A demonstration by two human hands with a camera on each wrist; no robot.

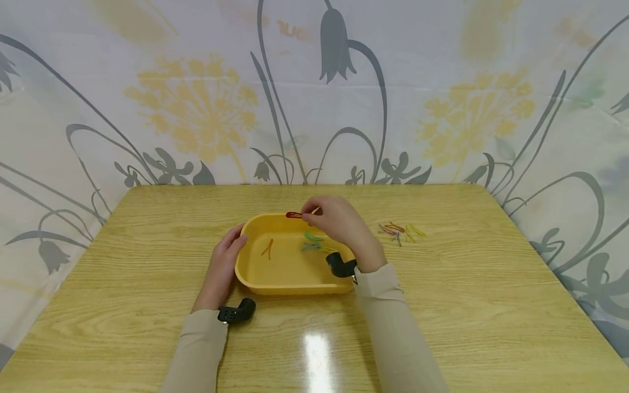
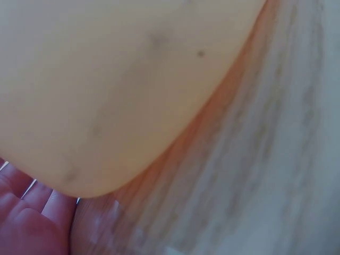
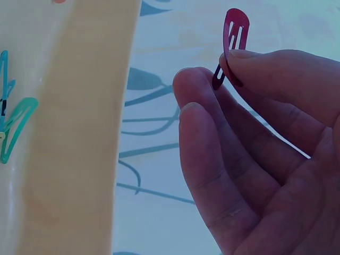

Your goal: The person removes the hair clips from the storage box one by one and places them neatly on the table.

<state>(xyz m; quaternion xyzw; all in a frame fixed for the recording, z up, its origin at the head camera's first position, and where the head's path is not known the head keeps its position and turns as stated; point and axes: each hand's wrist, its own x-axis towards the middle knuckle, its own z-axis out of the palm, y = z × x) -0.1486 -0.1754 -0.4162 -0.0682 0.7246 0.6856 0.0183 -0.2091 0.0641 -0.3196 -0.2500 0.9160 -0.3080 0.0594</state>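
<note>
The wooden table [image 1: 442, 305] carries a yellow tray [image 1: 290, 281]. The left hand [image 1: 223, 267] lies against the tray's left wall, fingers fairly straight, gripping nothing. The right hand [image 1: 339, 224] hovers over the far rim, thumb and forefinger pinching a red hair clip [image 3: 234, 40] by its lower end. The clip looks thin, light, springy metal, likely slippery; its narrow end suits a pinch. More clips [image 1: 400, 230] lie just right of that hand.
</note>
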